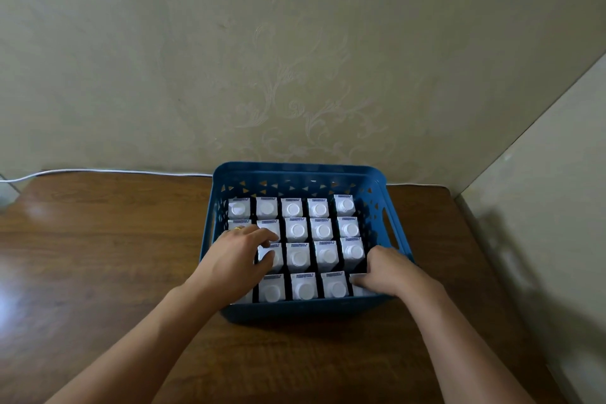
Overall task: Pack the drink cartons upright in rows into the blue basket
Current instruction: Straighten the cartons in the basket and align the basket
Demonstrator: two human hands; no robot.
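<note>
A blue plastic basket (377,207) with triangular cut-outs in its walls and slot handles at the sides stands on a glossy brown wooden desk (98,239), its far wall near a beige wall papered with a faint floral scroll (295,59). Inside it, white drink cartons with round white screw caps (319,229) stand upright, packed side by side in four rows of five that run from the far wall to the near wall, with dark gaps showing between them.

The left hand (241,254) reaches into the left side of the basket and lies over the cartons of the second and third rows; its fingers (265,234) are bent and spread across the carton tops, the thumb lying on the top of a third-row carton, and a yellow ring (238,228) shows on one finger. Whether it grips a carton or only presses on the tops cannot be told from this angle.

The right hand (388,267) is at the near right corner of the basket, the fingers curled down between the cartons and the right wall and the thumb (359,280) laid on the top of the last carton in the nearest row (360,290), so it appears to hold that carton.

A thin white cable (114,171) runs along the far edge of the desk at the foot of the wall.
</note>
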